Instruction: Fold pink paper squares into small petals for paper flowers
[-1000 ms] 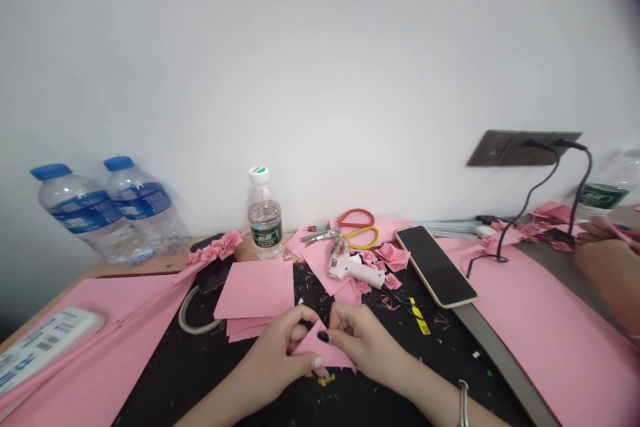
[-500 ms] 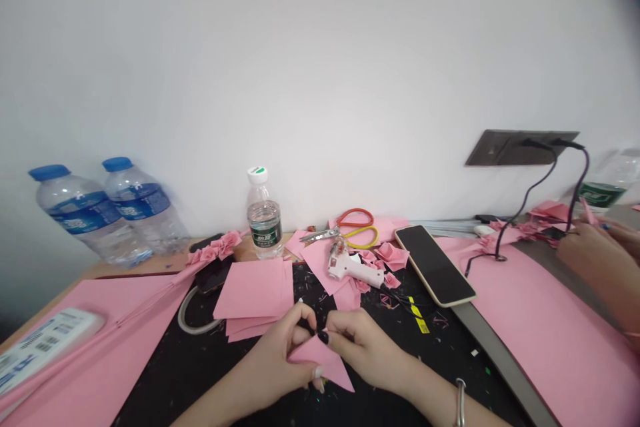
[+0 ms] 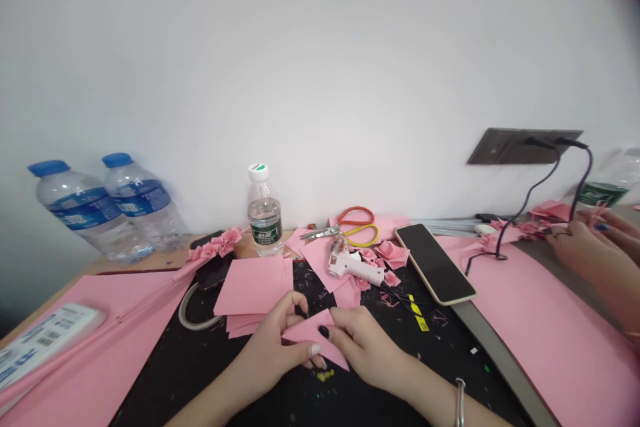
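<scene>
Between my hands is a small pink paper (image 3: 313, 325) folded to a triangle, its tip pointing down to the right. My left hand (image 3: 277, 340) grips its left side, thumb on the front face and fingers behind. On the right edge, my right hand (image 3: 363, 343) pinches it with a dark-nailed thumb in front. Just behind my left hand lies a stack of square pink paper sheets (image 3: 254, 285). A white glue gun (image 3: 356, 268) rests beyond my right hand, among folded pink paper flowers (image 3: 393, 253).
Scissors (image 3: 357, 225) with red and yellow handles lie near the wall. Right of the glue gun is a phone (image 3: 435, 263). A small water bottle (image 3: 265, 213) stands behind the stack; two larger bottles (image 3: 80, 210) lean left. Another person's hands (image 3: 595, 250) work at far right.
The folded paper has turned and risen slightly between my hands. My left index finger has lifted away from the top, and my right thumb now presses on the front face.
</scene>
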### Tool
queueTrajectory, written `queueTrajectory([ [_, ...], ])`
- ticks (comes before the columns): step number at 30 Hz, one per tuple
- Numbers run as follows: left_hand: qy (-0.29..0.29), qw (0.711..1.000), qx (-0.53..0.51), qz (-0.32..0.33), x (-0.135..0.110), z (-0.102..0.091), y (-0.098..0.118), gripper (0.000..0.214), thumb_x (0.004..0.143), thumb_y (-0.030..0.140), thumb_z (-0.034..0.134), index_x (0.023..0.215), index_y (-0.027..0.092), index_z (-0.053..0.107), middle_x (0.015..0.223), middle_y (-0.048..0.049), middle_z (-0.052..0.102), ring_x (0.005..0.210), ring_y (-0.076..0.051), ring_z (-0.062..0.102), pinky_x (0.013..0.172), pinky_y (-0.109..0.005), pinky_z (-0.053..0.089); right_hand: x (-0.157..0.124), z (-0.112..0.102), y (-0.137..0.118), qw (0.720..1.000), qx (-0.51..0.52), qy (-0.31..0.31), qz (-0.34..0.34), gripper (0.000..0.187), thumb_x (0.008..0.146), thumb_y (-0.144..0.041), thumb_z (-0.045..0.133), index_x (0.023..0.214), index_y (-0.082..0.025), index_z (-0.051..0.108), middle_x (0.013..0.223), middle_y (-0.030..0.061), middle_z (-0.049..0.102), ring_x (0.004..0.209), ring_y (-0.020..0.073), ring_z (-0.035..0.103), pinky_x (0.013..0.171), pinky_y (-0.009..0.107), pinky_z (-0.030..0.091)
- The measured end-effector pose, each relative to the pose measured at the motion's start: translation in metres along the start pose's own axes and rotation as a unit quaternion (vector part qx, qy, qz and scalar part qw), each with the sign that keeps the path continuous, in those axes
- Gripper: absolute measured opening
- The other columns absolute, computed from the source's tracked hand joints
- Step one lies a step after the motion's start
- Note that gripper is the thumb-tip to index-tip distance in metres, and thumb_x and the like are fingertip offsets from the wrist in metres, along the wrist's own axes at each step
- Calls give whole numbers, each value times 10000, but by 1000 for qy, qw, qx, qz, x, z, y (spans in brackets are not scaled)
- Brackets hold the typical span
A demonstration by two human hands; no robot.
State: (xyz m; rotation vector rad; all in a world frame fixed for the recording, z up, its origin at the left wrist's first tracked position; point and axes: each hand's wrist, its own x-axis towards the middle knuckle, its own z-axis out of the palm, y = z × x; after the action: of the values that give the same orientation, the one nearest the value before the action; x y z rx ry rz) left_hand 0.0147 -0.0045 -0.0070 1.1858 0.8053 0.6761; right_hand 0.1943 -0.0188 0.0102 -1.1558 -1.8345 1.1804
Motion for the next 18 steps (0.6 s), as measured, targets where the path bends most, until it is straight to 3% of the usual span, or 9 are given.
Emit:
queueTrajectory([
  [4, 52, 998, -19, 13, 4, -3, 0, 439, 688, 227, 679, 962, 226, 336, 662, 42, 635, 597, -155, 644, 546, -227, 455, 1, 2, 4, 999, 43, -18, 12, 295, 890, -315, 424, 700, -151, 579, 545, -28, 512, 459, 84, 390, 466, 206, 305],
  [8, 111, 992, -8, 57, 5, -6, 3, 430, 711, 235, 670, 1017, 212, 367, 617, 65, 594, 583, -101, 573, 552, -190, 403, 2, 4, 10, 995, 88, -38, 36, 304, 878, -310, 444, 634, -146, 520, 483, -39, 481, 426, 74, 395, 459, 201, 308],
  [13, 81, 992, 43, 82, 3, -5, 3, 315, 760, 199, 621, 994, 217, 412, 645, 71, 552, 630, -93, 533, 613, -198, 398, 4, 2, 13, 988, 139, 10, 61, 154, 775, -271, 593, 723, -152, 509, 490, -72, 450, 407, 60, 406, 415, 171, 286],
  [16, 69, 993, 44, 84, 3, -3, 3, 290, 765, 197, 611, 994, 212, 434, 714, 39, 585, 707, -118, 558, 675, -225, 420, 5, 2, 13, 982, 166, 21, 85, 185, 794, -294, 544, 692, -168, 454, 470, -62, 499, 339, 49, 384, 356, 160, 263],
  [18, 53, 994, 42, 88, 4, -3, 3, 262, 766, 221, 611, 988, 195, 473, 835, -8, 617, 810, -146, 575, 754, -259, 433, 5, 5, 13, 974, 207, 1, 96, 179, 803, -325, 511, 741, -180, 427, 533, -34, 568, 339, 67, 449, 342, 166, 307],
])
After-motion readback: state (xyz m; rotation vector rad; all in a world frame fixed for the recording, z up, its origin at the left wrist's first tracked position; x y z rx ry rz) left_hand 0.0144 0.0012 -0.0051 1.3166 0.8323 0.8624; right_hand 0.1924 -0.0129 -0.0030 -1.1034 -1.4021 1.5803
